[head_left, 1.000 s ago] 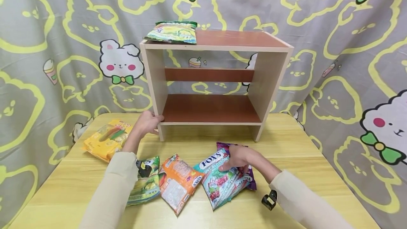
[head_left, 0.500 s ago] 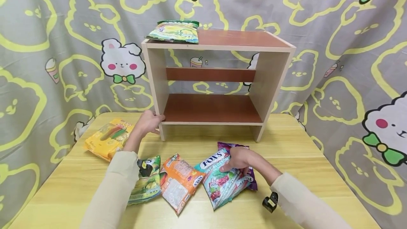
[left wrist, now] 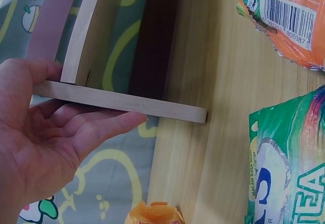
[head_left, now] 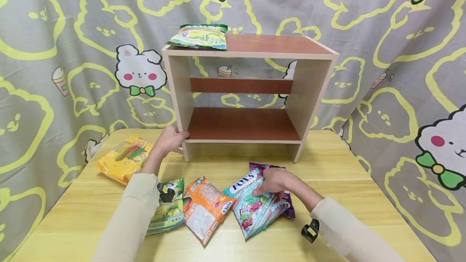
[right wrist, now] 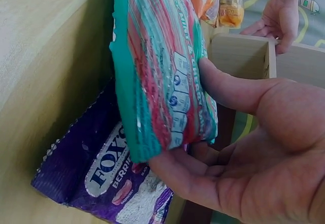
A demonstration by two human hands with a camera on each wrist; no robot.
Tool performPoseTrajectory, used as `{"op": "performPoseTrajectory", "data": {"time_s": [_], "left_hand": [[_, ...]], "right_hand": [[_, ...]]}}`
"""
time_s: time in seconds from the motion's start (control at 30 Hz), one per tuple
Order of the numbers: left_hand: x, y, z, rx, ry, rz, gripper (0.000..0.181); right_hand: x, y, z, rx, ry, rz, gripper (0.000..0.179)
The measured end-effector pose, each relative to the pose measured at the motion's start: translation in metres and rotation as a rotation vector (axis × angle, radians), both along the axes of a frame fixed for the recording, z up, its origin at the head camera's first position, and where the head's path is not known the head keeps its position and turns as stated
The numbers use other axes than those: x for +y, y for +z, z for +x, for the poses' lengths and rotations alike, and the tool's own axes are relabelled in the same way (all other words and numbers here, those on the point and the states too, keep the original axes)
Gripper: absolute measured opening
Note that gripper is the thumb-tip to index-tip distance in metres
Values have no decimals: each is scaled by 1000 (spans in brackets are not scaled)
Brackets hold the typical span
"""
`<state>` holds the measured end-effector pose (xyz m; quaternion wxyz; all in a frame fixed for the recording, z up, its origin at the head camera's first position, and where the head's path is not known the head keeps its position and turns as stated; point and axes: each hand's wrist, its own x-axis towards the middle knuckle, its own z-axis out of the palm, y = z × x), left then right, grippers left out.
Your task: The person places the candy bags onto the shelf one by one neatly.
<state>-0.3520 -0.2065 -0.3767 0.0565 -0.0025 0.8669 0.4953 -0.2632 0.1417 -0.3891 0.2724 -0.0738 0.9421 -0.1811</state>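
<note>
My left hand (head_left: 170,140) grips the lower left side panel of a small wooden shelf (head_left: 244,140); in the left wrist view its thumb lies on the inner side and its fingers on the outer. My right hand (head_left: 274,182) pinches a teal Fox's candy bag (head_left: 251,209), thumb on the front and fingers behind, as the right wrist view shows. Partly beneath that bag lies a purple Fox's berries bag (right wrist: 101,178). Left of the teal bag is an orange Fox's bag (head_left: 206,209), and beside it a green bag (head_left: 167,213), partly covered by my left forearm.
A yellow bag (head_left: 125,159) lies at the table's left side. On the shelf's top left sits another green and yellow bag (head_left: 200,36). The shelf stands towards the back of the wooden table (head_left: 338,173), before a patterned grey curtain (head_left: 364,92).
The camera view has shifted very slightly. Both hands and all the bags otherwise stay in place.
</note>
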Motion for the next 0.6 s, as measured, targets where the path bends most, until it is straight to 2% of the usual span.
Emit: {"op": "performPoseTrajectory", "data": {"time_s": [0.3,0.4,0.53,0.6], "left_hand": [[0,1,0,-4,0,10,47],[0,1,1,5,-1,-6,45],[0,1,1,10,1,-15,43],[0,0,1,8,2,-11,42]], "right_hand": [[-1,7,-3,42,19,14,47],[-1,8,-3,61,30,3,52],[-1,9,-4,64,21,-45,68],[-2,9,-5,71,22,-55,68]]}}
